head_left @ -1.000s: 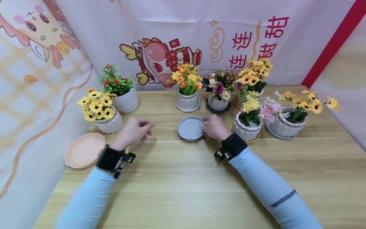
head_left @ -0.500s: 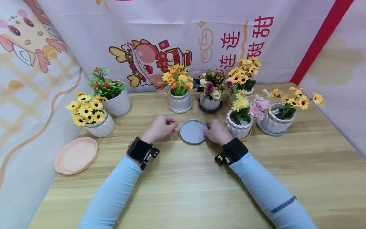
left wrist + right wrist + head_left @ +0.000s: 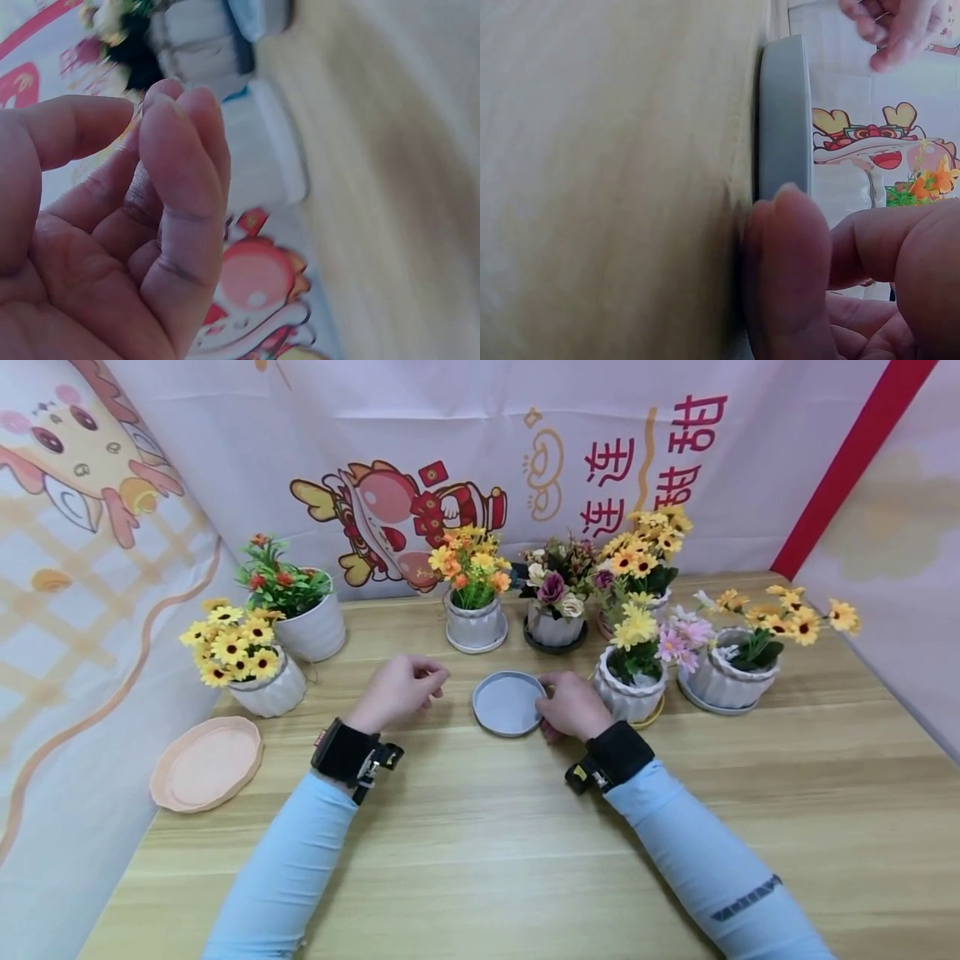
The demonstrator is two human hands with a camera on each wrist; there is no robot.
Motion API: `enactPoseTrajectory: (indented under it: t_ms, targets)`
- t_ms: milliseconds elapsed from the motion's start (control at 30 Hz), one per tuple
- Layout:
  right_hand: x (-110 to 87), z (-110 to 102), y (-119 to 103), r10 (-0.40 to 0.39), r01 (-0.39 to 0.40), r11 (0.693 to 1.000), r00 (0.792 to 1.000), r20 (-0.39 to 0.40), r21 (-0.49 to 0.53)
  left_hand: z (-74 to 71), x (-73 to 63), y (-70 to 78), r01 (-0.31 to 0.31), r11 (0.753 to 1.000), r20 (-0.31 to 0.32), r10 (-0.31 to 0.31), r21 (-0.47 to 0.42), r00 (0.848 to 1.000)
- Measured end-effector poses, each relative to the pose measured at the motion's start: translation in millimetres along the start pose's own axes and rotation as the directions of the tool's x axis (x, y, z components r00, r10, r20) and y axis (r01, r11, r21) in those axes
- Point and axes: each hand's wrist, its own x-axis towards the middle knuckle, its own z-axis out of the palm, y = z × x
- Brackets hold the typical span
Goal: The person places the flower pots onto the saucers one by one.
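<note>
A shallow grey plant saucer (image 3: 508,703) lies on the table in the middle of the head view. My right hand (image 3: 576,706) pinches its right rim; in the right wrist view the fingertips (image 3: 787,255) sit at the side wall of the saucer (image 3: 784,120). My left hand (image 3: 399,692) hovers left of the saucer, apart from it. In the left wrist view its fingers (image 3: 180,157) are loosely bent, the thumb near them, and nothing is between them.
A pink saucer (image 3: 207,764) lies at the far left. Near it stand a yellow-flowered pot (image 3: 272,687) and a red-flowered pot (image 3: 311,625). Along the back are an orange-flowered pot (image 3: 476,625) and a purple-flowered pot (image 3: 555,628). Further flower pots (image 3: 632,693) crowd the right.
My left hand has moved right from beside the yellow-flowered pot toward the grey saucer, then drawn back slightly left. My right hand has stayed at the saucer's rim. The head view has shifted a little.
</note>
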Motion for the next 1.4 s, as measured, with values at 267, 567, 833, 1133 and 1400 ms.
enactPoseTrajectory:
  t_ms: [267,567,833,1133,1400]
  targets:
    - [2.5,0,1,0.015,-0.015,1.0,1.0,0.023,0.004,-65.4,-33.1,14.7,-0.036,0.996,-0.268,0.014,-0.078,0.963]
    - [2.9,0,-3,0.034,-0.035,0.999,0.999,0.041,0.025,-155.5,-82.0,-8.7,-0.193,0.874,-0.696,-0.203,-0.447,0.689]
    - [0.8,-2,-4,0.034,-0.035,0.999,0.998,0.043,0.005,-203.3,-102.9,-67.0,0.043,0.779,-0.634,-0.539,-0.625,0.555]
    - [-1.9,-3,1,0.029,-0.03,0.999,0.998,0.048,0.021,-191.7,-89.4,-120.8,0.402,0.798,-0.374,-0.576,-0.449,0.727]
    - [-0.2,-2,-2,0.033,-0.034,0.999,0.998,0.045,0.022,-184.8,-79.2,-131.7,0.402,0.724,-0.231,-0.603,-0.561,0.764]
